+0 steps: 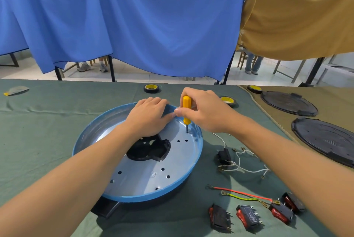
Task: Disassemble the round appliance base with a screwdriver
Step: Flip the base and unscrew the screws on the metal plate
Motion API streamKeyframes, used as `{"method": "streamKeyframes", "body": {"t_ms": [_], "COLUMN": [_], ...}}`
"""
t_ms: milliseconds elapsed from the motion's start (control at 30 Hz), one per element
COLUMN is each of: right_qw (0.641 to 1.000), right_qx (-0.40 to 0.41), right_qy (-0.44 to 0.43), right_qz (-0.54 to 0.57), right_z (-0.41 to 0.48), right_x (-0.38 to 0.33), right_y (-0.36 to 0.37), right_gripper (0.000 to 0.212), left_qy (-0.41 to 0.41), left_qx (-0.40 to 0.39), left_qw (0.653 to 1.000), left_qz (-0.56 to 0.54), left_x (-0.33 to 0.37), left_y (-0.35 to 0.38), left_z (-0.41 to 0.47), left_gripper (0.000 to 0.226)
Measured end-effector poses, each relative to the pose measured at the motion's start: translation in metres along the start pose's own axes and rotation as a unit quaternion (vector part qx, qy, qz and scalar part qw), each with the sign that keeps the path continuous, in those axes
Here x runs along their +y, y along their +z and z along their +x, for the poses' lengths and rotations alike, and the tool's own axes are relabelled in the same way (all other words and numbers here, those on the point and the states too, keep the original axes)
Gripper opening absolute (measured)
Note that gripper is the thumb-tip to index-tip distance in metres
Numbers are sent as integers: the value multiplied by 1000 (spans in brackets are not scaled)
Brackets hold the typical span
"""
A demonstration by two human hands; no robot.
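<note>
The round appliance base (145, 177), a blue-rimmed pan with a pale perforated floor and a black centre part (151, 149), lies on the green cloth in front of me. My left hand (148, 117) rests on its far rim, fingers curled over the edge. My right hand (203, 111) grips a yellow-handled screwdriver (186, 109) held upright, its metal tip set on the pan floor near the far right rim.
To the right of the base lie white wires with a small black part (224, 157), red and yellow-green leads (241, 194) and several red rocker switches (247, 216). Tape rolls (151, 88) sit at the far edge. Two black round covers (325, 141) lie on the brown cloth at right.
</note>
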State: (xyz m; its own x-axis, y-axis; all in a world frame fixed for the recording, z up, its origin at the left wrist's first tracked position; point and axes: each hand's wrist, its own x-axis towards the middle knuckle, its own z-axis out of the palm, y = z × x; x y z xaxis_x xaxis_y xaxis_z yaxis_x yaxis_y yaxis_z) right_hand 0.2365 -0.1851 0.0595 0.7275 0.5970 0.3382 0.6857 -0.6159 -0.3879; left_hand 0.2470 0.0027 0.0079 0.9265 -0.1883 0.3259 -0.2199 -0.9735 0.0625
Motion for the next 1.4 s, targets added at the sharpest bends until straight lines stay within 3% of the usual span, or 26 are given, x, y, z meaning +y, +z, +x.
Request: {"method": "streamKeyframes", "body": {"t_ms": [67, 133, 233, 300, 533, 600, 667, 767, 867, 967, 1067, 1167, 1400], "right_qw": [1000, 991, 955, 942, 945, 934, 918, 897, 887, 888, 901, 914, 936], "right_qx": [19, 95, 217, 236, 23, -46, -110, -164, -179, -167, -156, -146, -118], "right_qy": [-1, 2, 5, 42, 264, 314, 347, 352, 354, 362, 349, 334, 294], "right_qz": [15, 92, 201, 236, 193, 165, 159, 211, 236, 228, 205, 178, 149], "right_z": [0, 2, 7, 10, -1, -2, 0, 4, 7, 12, 15, 13, 18], "right_x": [-6, -12, -18, -14, 23, 26, 23, 18, 16, 15, 12, 10, -6], "right_y": [-6, -16, -42, -57, -33, -22, -13, -2, 7, 14, 16, 18, 11], "right_gripper": [22, 17, 7, 15, 16, 43, 66, 55, 37, 26, 25, 28, 35], "left_qy": [5, 7, 6, 10, -1, -17, -34, -11, 64, 151, 209, 230, 227], "left_qx": [-6, -15, -20, -28, -145, -168, -184, -123, -124, -151, -76, -18, 23], "left_qw": [1000, 1000, 1000, 1000, 989, 984, 980, 992, 990, 975, 961, 952, 951], "left_qz": [-2, -2, -6, -5, -33, -53, -72, -41, -35, 65, 167, 203, 209], "left_x": [0, -2, -3, -3, -21, -27, -31, -32, -28, -27, -26, -25, -18], "left_y": [1, 1, 2, 2, -18, -20, -22, -27, -34, -31, -19, -13, -19], "left_z": [0, 1, 1, 2, 20, 23, 21, 11, -6, -19, -26, -25, -25], "left_gripper": [49, 50, 54, 53, 45, 46, 54, 86, 126, 135, 117, 94, 82]}}
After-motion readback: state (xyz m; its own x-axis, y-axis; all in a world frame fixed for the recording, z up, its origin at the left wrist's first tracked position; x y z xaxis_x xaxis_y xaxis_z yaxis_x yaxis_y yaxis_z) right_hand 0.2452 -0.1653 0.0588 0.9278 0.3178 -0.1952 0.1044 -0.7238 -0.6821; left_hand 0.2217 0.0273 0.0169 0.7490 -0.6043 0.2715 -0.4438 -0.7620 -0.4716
